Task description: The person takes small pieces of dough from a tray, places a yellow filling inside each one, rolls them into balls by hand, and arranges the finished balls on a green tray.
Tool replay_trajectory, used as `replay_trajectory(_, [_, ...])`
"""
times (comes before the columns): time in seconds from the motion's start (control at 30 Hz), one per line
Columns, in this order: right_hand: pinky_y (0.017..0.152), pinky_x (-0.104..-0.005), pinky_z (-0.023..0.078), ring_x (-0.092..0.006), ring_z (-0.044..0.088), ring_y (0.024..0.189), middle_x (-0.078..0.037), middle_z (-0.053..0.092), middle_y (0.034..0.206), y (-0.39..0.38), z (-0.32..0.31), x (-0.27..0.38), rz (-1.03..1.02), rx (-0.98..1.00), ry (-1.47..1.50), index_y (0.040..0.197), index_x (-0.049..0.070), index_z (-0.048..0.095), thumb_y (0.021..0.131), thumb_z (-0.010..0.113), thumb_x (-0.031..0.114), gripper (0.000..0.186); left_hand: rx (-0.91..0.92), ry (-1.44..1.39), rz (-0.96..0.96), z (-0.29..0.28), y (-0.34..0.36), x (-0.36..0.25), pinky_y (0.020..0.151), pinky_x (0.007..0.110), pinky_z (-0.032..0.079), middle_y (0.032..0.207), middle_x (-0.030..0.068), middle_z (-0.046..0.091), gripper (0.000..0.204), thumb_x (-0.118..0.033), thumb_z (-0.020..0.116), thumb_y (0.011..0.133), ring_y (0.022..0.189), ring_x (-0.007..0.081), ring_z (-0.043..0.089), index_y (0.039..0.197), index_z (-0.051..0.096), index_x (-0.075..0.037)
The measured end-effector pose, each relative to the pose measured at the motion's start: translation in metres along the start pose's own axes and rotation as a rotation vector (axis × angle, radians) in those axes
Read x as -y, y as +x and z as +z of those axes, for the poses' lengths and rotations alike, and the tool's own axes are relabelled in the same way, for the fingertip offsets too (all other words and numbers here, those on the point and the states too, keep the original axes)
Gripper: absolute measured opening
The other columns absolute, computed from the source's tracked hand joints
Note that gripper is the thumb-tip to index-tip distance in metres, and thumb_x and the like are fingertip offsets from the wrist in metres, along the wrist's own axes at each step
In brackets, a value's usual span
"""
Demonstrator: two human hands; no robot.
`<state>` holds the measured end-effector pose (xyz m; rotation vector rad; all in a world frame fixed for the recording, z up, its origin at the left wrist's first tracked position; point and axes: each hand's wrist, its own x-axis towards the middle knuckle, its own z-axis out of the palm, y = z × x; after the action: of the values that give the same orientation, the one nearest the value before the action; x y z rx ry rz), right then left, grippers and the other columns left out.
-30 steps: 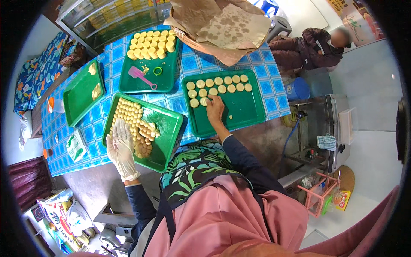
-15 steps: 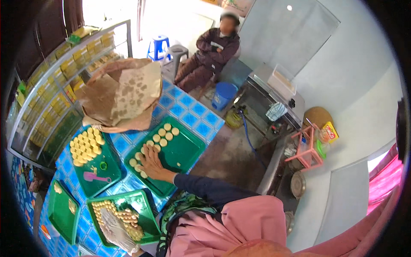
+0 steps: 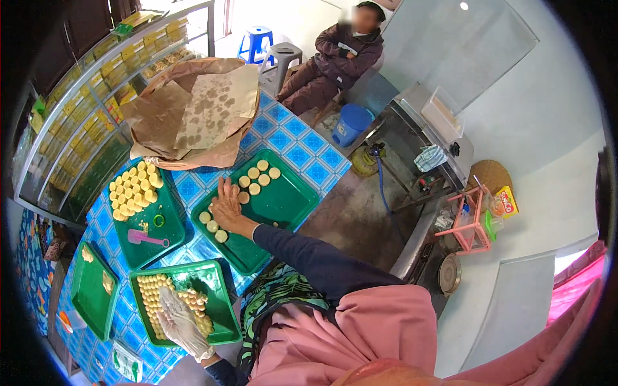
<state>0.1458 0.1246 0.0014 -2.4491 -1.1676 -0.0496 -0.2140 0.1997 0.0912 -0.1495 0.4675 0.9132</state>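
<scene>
My right hand (image 3: 226,209), bare, rests with fingers spread and bent over rows of pale round dough discs (image 3: 255,188) in a green tray (image 3: 283,206). The discs under it are partly hidden. My left hand (image 3: 180,318), in a pale glove, lies open over small yellowish balls (image 3: 154,289) in a nearer green tray (image 3: 222,305); whether it touches them I cannot tell. Behind that, another tray holds yellow cylinders (image 3: 132,193), a pink scoop (image 3: 147,238) and a green ring (image 3: 159,220). A further tray (image 3: 90,296) with dough scraps lies at the left.
A paper-lined basket (image 3: 190,109) stands on the blue checked table (image 3: 296,148) beside a glass display case (image 3: 84,128). A person (image 3: 341,55) sits beyond, near stools (image 3: 254,42). A blue bucket (image 3: 353,122), gas cylinder (image 3: 367,164) and metal stove (image 3: 438,141) stand right.
The view has swung toward the person and stove. My right hand's fingers went from gripping at one disc to spreading over the rows. My left hand stays over the balls.
</scene>
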Motion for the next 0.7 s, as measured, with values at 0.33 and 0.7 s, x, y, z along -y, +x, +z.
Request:
replay_trajectory(0.33, [0.107,-0.0662,0.031,-0.0517,0.036,0.139,-0.036,0.044,0.145,-0.01,0.02,0.0,-0.135,-0.312,-0.049,0.091,-0.006,0.066,0.089,0.06,0.006,0.013,-0.04,0.035,-0.071,0.005,-0.006,0.029,0.118,0.053,0.041,0.16,0.022,0.043,0.057,-0.019,0.054,0.107,0.149,0.0333,0.043,0.155,0.037,0.005])
replay_trajectory(0.7, [0.068,-0.0294,0.054,-0.0124,0.066,0.072,-0.005,0.075,0.083,-0.009,-0.065,0.018,0.018,0.46,1.23,0.1,0.001,0.079,0.085,0.081,0.015,0.022,0.269,0.764,-0.129,0.06,0.004,0.116,0.117,0.048,0.042,0.146,0.0235,0.054,0.054,-0.034,0.057,0.107,0.134,0.0349,0.055,0.146,0.048,0.002])
